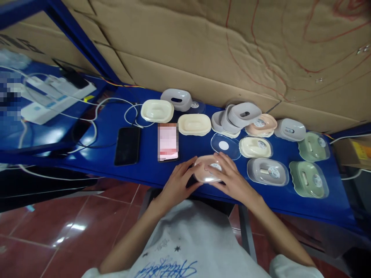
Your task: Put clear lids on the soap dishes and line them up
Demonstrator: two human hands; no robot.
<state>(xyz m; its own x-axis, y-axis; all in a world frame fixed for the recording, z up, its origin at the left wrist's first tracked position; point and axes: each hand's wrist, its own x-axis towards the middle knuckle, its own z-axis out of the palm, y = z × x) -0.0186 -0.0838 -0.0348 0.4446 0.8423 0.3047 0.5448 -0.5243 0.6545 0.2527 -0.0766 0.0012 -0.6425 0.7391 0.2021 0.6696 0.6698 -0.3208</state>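
Above the table's front edge, a pink soap dish [205,174] with a round white label is held between my two hands. My left hand [181,177] grips its left end, thumb low and fingers over the top edge. On the other side my right hand [231,177] closes round the right end, fingers partly across the top. Just behind it lies a loose clear lid [216,144] with a white round sticker. To the right are a cream soap dish [249,148] and a grey soap dish [259,177], both under clear lids.
Green lidded dishes [304,189] stand at the right end. Grey dishes [245,112] are stacked at the back, with cream trays [194,124] to their left. A dark phone [127,146], a lit phone [168,141] and a cabled power strip [43,110] lie leftward. Cardboard [179,50] walls the back.
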